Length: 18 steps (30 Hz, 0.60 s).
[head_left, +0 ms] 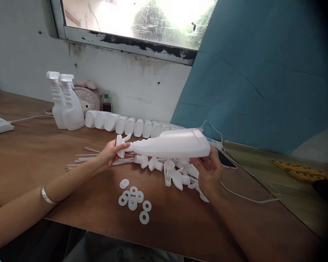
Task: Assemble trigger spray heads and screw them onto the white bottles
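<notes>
A white spray bottle (175, 142) lies sideways in the air above the table, its neck pointing left. My left hand (115, 151) is closed around the white trigger spray head (121, 145) at the neck end; I cannot tell whether the head is fully screwed on. At the base end, my right hand (209, 171) grips the bottle from below and the right. Under the bottle lies a pile of loose white spray heads (176, 176), partly hidden by it. Thin white tubes (84, 158) rest beyond my left forearm. Several flat white ring washers (132, 202) are scattered nearer to me.
Two spray bottles with heads (71, 109) stand at the back left. A row of white bottles (129, 126) lies along the wall. Behind are a pink bag (88, 95) and a small dark bottle (107, 105). A phone (226, 160) and white cable (243, 198) lie right.
</notes>
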Each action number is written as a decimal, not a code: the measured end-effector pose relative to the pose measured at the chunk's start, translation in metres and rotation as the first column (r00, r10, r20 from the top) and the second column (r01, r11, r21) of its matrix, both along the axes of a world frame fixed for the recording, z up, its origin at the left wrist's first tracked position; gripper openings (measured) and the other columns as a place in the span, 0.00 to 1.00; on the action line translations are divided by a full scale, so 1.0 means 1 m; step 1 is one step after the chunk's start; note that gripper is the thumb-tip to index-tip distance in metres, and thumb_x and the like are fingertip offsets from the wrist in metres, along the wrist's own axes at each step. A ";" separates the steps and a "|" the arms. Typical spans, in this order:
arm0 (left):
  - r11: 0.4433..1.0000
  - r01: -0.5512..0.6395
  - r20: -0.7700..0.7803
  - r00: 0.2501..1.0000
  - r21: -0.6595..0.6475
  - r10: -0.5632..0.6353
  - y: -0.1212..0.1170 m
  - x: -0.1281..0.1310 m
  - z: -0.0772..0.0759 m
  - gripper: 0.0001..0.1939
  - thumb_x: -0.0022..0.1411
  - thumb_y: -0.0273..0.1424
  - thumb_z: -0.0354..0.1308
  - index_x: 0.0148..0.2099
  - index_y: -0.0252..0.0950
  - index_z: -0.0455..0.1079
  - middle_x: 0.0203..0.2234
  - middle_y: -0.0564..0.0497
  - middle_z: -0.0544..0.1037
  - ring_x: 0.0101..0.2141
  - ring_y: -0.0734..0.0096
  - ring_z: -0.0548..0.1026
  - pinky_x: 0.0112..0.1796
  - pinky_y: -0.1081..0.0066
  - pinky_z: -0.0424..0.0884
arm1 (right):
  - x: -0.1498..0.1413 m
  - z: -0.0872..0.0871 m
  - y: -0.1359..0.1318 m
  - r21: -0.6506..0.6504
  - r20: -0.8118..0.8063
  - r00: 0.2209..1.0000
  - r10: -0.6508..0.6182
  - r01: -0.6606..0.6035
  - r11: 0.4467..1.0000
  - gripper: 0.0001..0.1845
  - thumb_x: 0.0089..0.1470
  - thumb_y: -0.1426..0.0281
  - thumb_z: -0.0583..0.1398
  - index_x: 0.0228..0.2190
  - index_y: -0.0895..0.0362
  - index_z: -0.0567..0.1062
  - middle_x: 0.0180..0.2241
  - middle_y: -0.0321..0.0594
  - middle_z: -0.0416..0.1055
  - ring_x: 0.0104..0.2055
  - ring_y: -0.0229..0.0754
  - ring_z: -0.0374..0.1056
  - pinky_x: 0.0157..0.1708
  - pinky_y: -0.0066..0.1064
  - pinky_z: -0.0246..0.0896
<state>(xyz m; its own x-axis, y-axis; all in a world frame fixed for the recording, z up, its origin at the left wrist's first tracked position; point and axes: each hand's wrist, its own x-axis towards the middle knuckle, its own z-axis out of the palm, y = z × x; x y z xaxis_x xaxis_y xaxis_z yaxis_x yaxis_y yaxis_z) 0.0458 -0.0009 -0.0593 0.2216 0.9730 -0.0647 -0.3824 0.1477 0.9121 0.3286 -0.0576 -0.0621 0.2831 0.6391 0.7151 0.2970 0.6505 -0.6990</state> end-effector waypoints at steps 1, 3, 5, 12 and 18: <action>1.000 -0.008 -0.007 1.000 0.002 0.008 0.000 0.000 -0.001 0.15 0.47 0.26 0.67 0.37 0.29 0.68 0.27 0.48 0.76 0.24 0.75 0.74 0.26 0.78 0.73 | 0.000 -0.001 0.000 0.008 0.008 1.000 -0.011 0.011 1.000 0.26 0.43 0.66 0.64 0.47 0.45 0.69 0.50 0.39 0.60 0.51 0.50 0.60 0.36 0.39 0.68; 1.000 -0.019 -0.019 1.000 0.008 0.019 0.002 -0.002 -0.004 0.18 0.44 0.25 0.68 0.38 0.31 0.67 0.29 0.48 0.77 0.26 0.73 0.74 0.28 0.77 0.73 | 0.000 -0.001 0.001 0.018 0.017 0.999 -0.041 0.041 0.999 0.25 0.44 0.65 0.65 0.47 0.44 0.69 0.48 0.38 0.59 0.48 0.48 0.61 0.34 0.37 0.68; 0.999 -0.023 -0.025 0.999 0.024 0.023 0.003 -0.003 -0.006 0.20 0.43 0.25 0.69 0.39 0.31 0.67 0.31 0.48 0.77 0.28 0.72 0.75 0.30 0.75 0.73 | 0.001 -0.001 0.002 0.022 0.019 0.997 -0.079 0.078 0.997 0.23 0.44 0.65 0.65 0.45 0.45 0.71 0.46 0.38 0.59 0.43 0.44 0.62 0.31 0.34 0.67; 0.992 0.023 -0.009 1.000 0.126 -0.022 -0.001 -0.003 -0.005 0.29 0.32 0.14 0.68 0.40 0.32 0.67 0.35 0.50 0.78 0.33 0.70 0.75 0.32 0.77 0.70 | 0.004 -0.001 0.006 0.015 -0.001 0.979 -0.202 0.202 0.979 0.14 0.44 0.61 0.65 0.33 0.54 0.74 0.33 0.36 0.61 0.30 0.35 0.59 0.26 0.27 0.60; 0.992 0.026 0.006 1.000 0.127 -0.027 -0.005 -0.003 -0.001 0.25 0.35 0.16 0.68 0.39 0.31 0.69 0.37 0.48 0.78 0.35 0.69 0.75 0.35 0.76 0.71 | -0.001 -0.002 0.004 0.057 -0.061 0.984 -0.169 0.173 0.983 0.13 0.44 0.62 0.64 0.29 0.56 0.69 0.42 0.41 0.65 0.47 0.45 0.62 0.44 0.37 0.59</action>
<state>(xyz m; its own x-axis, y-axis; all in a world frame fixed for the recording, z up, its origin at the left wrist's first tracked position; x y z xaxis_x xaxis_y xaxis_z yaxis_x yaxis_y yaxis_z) 0.0431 -0.0056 -0.0606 0.2476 0.9669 0.0610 -0.3866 0.0409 0.9214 0.3272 -0.0536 -0.0642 0.4248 0.5331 0.7317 0.3691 0.6360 -0.6777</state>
